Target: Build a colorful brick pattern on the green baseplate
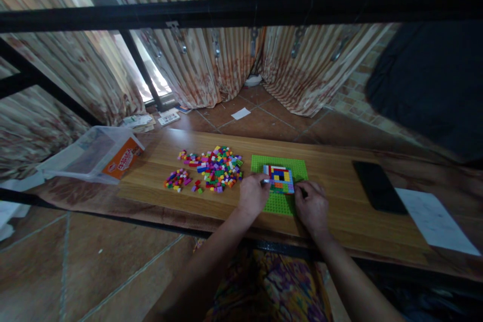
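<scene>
A low, square build of toy bricks (281,176) in several colours, with an opening near its middle, sits on a green studded baseplate (301,168). At its left edge, my left hand (253,194) is closed, fingers pinched. A small greyish thing shows at those fingertips, too blurred to name. My right hand (313,207) is curled at the lower right corner of the build, its thumb and finger closed against the edge. Whatever lies between those right fingertips is hidden. Loose toy bricks (219,168) lie heaped to the left of the baseplate.
A clear plastic bin (88,146) with an orange label stands at the wooden board's (339,181) left end. Toward the right lie a dark flat tablet-like object (378,187) and a white paper sheet (437,219). A black metal bar (241,12) crosses beyond the board.
</scene>
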The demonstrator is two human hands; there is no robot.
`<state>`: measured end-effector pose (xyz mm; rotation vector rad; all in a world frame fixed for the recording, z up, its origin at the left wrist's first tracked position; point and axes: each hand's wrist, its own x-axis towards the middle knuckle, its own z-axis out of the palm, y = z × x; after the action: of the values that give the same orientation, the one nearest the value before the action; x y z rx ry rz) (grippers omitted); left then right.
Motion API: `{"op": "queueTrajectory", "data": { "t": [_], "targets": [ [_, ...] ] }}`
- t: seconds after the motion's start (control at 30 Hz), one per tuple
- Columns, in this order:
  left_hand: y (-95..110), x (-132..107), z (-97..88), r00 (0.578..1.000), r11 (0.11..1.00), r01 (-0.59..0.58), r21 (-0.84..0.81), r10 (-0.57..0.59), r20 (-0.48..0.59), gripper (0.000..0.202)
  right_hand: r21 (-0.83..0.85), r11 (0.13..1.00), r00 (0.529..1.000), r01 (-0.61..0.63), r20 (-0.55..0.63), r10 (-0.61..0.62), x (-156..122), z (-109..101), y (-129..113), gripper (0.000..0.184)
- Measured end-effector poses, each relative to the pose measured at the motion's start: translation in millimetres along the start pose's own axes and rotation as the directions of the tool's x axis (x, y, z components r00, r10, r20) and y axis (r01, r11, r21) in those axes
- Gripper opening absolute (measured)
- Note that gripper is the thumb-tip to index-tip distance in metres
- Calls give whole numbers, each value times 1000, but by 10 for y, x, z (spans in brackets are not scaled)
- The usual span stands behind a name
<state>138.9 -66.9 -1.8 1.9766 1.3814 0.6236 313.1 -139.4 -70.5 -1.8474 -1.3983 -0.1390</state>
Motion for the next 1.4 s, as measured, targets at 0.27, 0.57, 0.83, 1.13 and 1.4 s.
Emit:
{"op": "queueTrajectory", "data": {
  "t": [0.27, 0.57, 0.83, 1.13, 1.4],
  "targets": [
    [32, 33, 3, 998, 994, 65, -84, -66, -8, 24, -16, 1000, 1000, -9, 5, 9, 3, -10, -14, 24],
    [-251, 309, 97, 976, 940, 213, -267, -194, 97, 12, -25, 1000, 1000, 1, 0, -1, -7, 13, 9, 25],
    [-313, 403, 84, 965, 936, 252, -245, -225, 132, 17, -23, 1000, 1000, -10, -2, 10, -3, -2, -8, 25],
    [-281, 446, 59, 953, 941, 275, -197, -240, 184, 16, -12, 1000, 1000, -13, 3, 13, -3, -13, -23, 24],
    [-305, 473, 40, 935, 929, 317, -193, -272, 227, 18, -14, 1000, 1000, 3, 3, -3, -6, -1, 0, 24]
  ]
}}
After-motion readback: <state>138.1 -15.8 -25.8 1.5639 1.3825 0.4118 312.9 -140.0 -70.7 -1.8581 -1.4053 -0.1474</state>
